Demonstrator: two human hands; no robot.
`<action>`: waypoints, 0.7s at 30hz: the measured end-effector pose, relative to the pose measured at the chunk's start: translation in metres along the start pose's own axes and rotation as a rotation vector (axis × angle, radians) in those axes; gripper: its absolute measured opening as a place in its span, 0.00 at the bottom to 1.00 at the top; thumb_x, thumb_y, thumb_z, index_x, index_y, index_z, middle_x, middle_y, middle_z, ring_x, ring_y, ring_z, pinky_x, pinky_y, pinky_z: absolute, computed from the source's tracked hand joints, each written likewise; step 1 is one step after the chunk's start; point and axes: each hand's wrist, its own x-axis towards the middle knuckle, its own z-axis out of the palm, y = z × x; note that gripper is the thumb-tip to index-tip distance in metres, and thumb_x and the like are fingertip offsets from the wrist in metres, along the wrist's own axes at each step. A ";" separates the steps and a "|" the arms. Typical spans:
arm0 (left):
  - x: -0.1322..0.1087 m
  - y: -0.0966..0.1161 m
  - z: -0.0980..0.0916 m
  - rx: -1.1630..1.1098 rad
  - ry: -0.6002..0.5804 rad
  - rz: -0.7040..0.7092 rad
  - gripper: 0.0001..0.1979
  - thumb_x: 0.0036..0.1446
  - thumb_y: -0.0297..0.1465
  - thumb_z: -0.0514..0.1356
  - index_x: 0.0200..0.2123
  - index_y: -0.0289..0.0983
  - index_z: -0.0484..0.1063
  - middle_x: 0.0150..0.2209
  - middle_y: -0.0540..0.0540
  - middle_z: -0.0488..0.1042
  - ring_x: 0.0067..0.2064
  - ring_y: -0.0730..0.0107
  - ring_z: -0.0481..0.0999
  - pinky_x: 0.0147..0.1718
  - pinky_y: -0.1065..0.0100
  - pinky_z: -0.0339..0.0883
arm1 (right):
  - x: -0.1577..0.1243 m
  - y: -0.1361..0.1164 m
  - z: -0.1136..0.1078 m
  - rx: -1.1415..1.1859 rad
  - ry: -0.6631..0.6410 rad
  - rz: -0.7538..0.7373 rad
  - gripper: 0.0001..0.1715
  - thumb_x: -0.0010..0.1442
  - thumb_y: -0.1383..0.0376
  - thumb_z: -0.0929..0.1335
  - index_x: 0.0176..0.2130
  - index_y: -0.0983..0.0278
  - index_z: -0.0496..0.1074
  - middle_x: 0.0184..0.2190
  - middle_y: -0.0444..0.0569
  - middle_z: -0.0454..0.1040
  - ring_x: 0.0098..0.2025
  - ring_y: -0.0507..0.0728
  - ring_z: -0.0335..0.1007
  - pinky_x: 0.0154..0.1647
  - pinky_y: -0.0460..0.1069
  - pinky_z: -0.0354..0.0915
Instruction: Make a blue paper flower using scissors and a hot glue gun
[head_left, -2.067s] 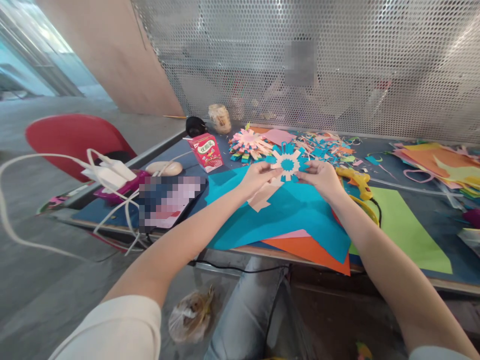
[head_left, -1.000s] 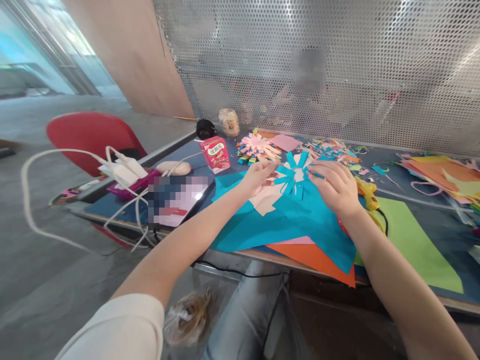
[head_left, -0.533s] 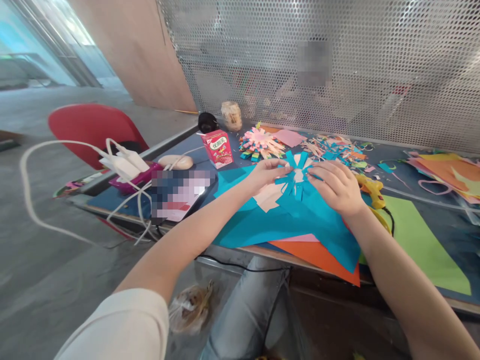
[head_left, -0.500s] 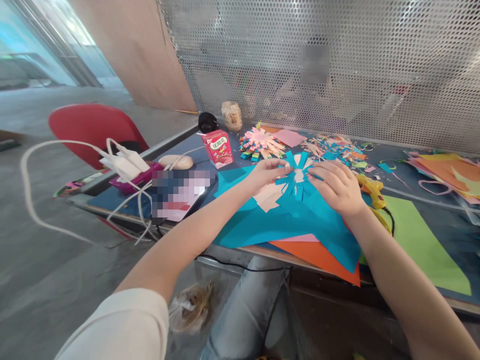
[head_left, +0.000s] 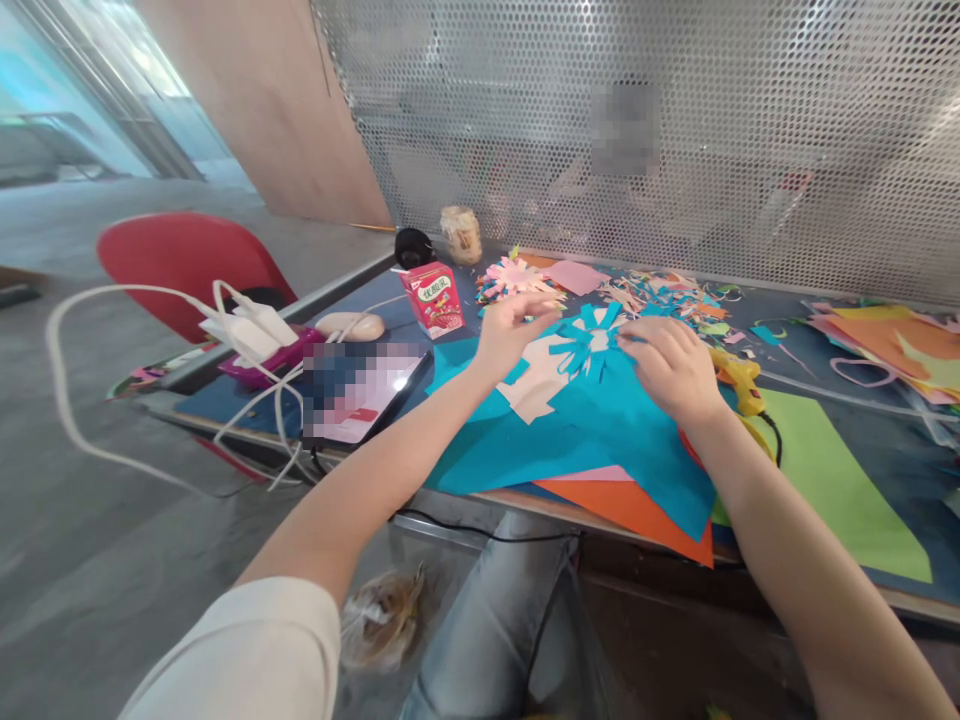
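A blue paper flower [head_left: 590,342] with loose strips and a pale centre is at the middle, above large blue sheets [head_left: 510,450]. My right hand [head_left: 667,365] pinches the flower's right side with thumb and fingertips. My left hand [head_left: 517,335] is apart from the flower on its left, fingers bent and spread, with nothing visible in them. Below it, a pale pink paper piece [head_left: 536,385] lies on the blue sheet. Behind the left hand sits a finished-looking pink fringed flower [head_left: 514,275].
A red drink carton [head_left: 436,300], a jar [head_left: 461,235] and a tablet [head_left: 367,390] are at the left. Paper scraps [head_left: 660,292] lie at the back. A yellow glue gun [head_left: 739,378] and a green sheet [head_left: 832,480] are right; a perforated metal panel [head_left: 675,130] stands behind.
My left hand has let go of the blue flower and moved slightly left and up. My right hand still holds the flower's right side.
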 end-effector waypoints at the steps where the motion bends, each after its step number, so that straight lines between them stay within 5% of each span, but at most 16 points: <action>1: 0.003 -0.002 -0.004 0.019 0.046 0.022 0.18 0.47 0.38 0.65 0.42 0.37 0.75 0.38 0.43 0.78 0.38 0.68 0.76 0.31 0.72 0.67 | -0.002 0.002 0.004 0.059 -0.017 0.147 0.08 0.59 0.70 0.64 0.39 0.60 0.67 0.40 0.49 0.75 0.44 0.56 0.72 0.46 0.53 0.68; 5: 0.014 -0.005 -0.020 0.029 0.211 0.034 0.17 0.45 0.37 0.66 0.39 0.36 0.74 0.32 0.46 0.77 0.31 0.72 0.75 0.29 0.72 0.66 | -0.006 0.009 0.016 0.364 -0.222 0.878 0.15 0.55 0.63 0.66 0.44 0.62 0.63 0.33 0.48 0.74 0.27 0.54 0.72 0.31 0.51 0.69; 7: 0.016 -0.002 -0.028 0.052 0.218 -0.012 0.16 0.44 0.38 0.66 0.35 0.35 0.74 0.28 0.48 0.76 0.26 0.74 0.72 0.25 0.73 0.63 | -0.006 0.012 0.018 0.443 -0.419 1.092 0.17 0.53 0.64 0.67 0.44 0.65 0.64 0.29 0.47 0.73 0.23 0.53 0.69 0.27 0.50 0.68; 9: 0.012 0.006 -0.036 0.127 0.145 -0.077 0.16 0.44 0.41 0.65 0.32 0.35 0.74 0.24 0.48 0.74 0.24 0.74 0.70 0.23 0.73 0.62 | -0.008 0.013 0.020 0.351 -0.502 1.105 0.16 0.52 0.65 0.67 0.42 0.67 0.66 0.30 0.50 0.73 0.26 0.55 0.70 0.31 0.52 0.69; 11: 0.004 0.015 -0.044 0.274 0.039 -0.124 0.16 0.44 0.43 0.64 0.31 0.36 0.75 0.21 0.48 0.73 0.25 0.71 0.71 0.27 0.71 0.63 | -0.010 0.014 0.022 0.164 -0.450 0.983 0.15 0.52 0.66 0.67 0.42 0.68 0.67 0.36 0.55 0.73 0.36 0.59 0.71 0.39 0.56 0.68; 15: -0.018 0.025 -0.055 0.679 -0.168 -0.197 0.22 0.41 0.44 0.66 0.37 0.37 0.75 0.35 0.42 0.77 0.39 0.58 0.74 0.40 0.64 0.64 | -0.015 0.010 0.025 -0.056 -0.378 0.766 0.19 0.55 0.64 0.65 0.46 0.69 0.68 0.47 0.63 0.68 0.51 0.67 0.63 0.49 0.62 0.61; 18: -0.027 0.021 -0.061 0.879 -0.315 -0.312 0.29 0.36 0.44 0.68 0.42 0.36 0.72 0.45 0.36 0.74 0.47 0.49 0.71 0.45 0.61 0.61 | -0.011 0.003 0.023 -0.074 -0.409 0.736 0.17 0.57 0.63 0.64 0.45 0.68 0.69 0.46 0.61 0.69 0.51 0.67 0.63 0.48 0.63 0.62; 21: -0.029 0.015 -0.067 0.807 -0.292 -0.404 0.29 0.32 0.41 0.69 0.40 0.35 0.71 0.44 0.34 0.73 0.50 0.42 0.69 0.46 0.58 0.59 | -0.001 -0.004 0.011 -0.116 -0.467 0.800 0.14 0.58 0.62 0.63 0.41 0.67 0.71 0.44 0.62 0.70 0.47 0.68 0.67 0.43 0.63 0.65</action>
